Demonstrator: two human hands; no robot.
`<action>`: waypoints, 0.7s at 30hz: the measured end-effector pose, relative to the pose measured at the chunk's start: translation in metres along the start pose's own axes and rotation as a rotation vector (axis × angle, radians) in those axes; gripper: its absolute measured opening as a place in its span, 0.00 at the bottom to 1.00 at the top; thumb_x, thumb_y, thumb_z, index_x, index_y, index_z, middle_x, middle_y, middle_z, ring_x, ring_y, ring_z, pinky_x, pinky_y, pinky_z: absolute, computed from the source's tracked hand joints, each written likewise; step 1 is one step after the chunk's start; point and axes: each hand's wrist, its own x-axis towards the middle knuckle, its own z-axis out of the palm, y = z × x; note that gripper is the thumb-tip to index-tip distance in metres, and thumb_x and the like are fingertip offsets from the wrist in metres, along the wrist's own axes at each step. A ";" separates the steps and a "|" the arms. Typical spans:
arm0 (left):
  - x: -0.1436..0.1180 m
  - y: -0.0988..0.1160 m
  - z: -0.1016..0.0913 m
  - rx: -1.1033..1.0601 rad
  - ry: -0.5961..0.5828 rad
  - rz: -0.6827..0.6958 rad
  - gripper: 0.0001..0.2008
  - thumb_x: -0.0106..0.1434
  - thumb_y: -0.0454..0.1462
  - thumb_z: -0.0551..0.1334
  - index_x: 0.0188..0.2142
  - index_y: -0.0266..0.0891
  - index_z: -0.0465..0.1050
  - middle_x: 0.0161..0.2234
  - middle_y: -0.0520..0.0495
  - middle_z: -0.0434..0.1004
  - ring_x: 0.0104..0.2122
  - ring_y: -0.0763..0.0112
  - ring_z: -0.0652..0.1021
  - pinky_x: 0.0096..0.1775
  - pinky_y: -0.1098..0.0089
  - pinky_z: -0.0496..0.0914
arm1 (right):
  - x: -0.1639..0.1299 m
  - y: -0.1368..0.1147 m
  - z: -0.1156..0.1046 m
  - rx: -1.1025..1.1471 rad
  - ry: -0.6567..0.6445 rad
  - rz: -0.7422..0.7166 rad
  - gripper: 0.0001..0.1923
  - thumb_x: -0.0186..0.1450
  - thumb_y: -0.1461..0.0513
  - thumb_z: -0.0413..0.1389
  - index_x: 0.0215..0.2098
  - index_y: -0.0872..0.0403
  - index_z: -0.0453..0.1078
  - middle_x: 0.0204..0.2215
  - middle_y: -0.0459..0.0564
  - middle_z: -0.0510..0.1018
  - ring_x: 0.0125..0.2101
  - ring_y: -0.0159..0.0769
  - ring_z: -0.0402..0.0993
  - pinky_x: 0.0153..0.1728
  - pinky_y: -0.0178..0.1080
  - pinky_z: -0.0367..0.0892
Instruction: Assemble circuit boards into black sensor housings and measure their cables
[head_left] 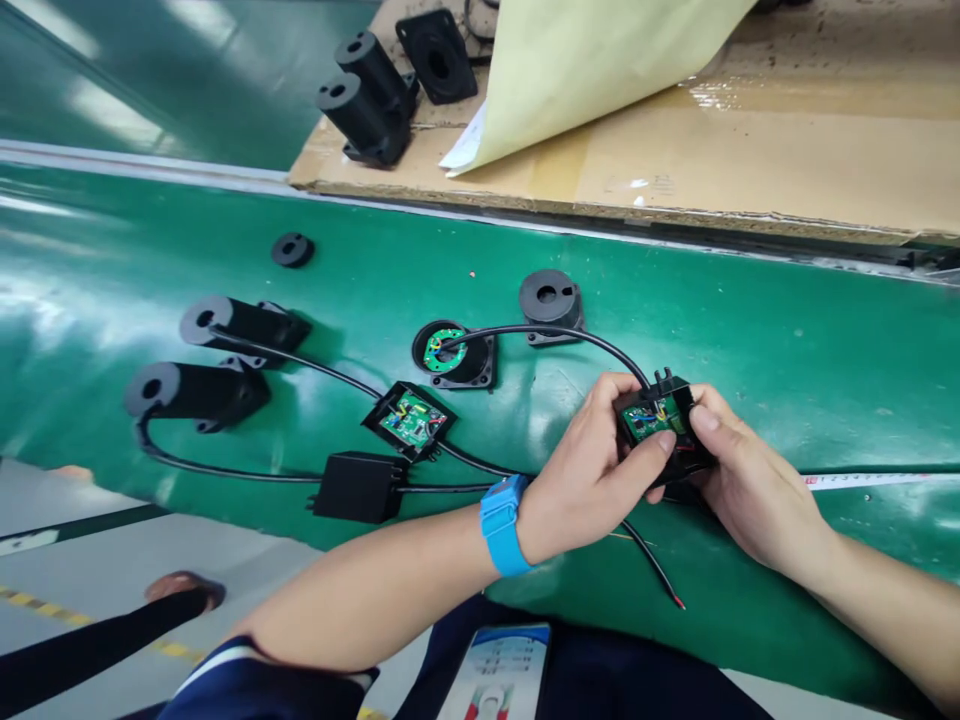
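Note:
My left hand and my right hand together grip a small open black box with a green circuit board and coloured wires inside. My left thumb presses on its near edge, and my right thumb rests on its right side. A black cable runs from the box to a round black housing with a green ring board lying on the green belt. A blue wristband sits on my left wrist. A thin red-tipped wire trails below my hands.
On the belt lie two black cylinder parts with cables, an open box with a board, a closed black box, a round cap and a small ring. Cardboard behind carries more black parts and yellow paper.

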 end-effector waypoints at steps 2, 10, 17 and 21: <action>0.000 0.001 -0.002 0.125 0.051 0.072 0.09 0.70 0.37 0.57 0.47 0.40 0.59 0.43 0.45 0.71 0.40 0.68 0.77 0.40 0.66 0.72 | 0.000 -0.003 -0.001 -0.145 0.019 -0.037 0.14 0.74 0.49 0.47 0.49 0.47 0.67 0.40 0.46 0.71 0.36 0.31 0.68 0.37 0.34 0.70; -0.003 0.004 -0.007 0.226 0.059 0.145 0.11 0.71 0.34 0.54 0.51 0.36 0.56 0.44 0.43 0.71 0.44 0.67 0.75 0.48 0.64 0.69 | -0.003 -0.004 -0.008 -0.412 0.057 -0.082 0.14 0.74 0.50 0.49 0.49 0.46 0.70 0.24 0.41 0.65 0.26 0.32 0.63 0.38 0.38 0.69; 0.000 0.005 -0.007 0.126 0.096 0.127 0.12 0.71 0.35 0.55 0.53 0.39 0.56 0.47 0.44 0.73 0.47 0.66 0.75 0.49 0.64 0.70 | -0.001 -0.009 -0.009 -0.425 0.066 -0.147 0.21 0.72 0.50 0.52 0.61 0.42 0.64 0.49 0.48 0.74 0.46 0.38 0.72 0.47 0.41 0.73; 0.002 0.003 -0.007 0.017 0.127 0.027 0.12 0.71 0.40 0.56 0.51 0.40 0.58 0.39 0.49 0.72 0.36 0.70 0.75 0.38 0.68 0.72 | -0.004 -0.017 -0.019 -0.361 -0.096 0.033 0.31 0.71 0.50 0.54 0.68 0.40 0.50 0.49 0.51 0.72 0.34 0.33 0.74 0.27 0.36 0.75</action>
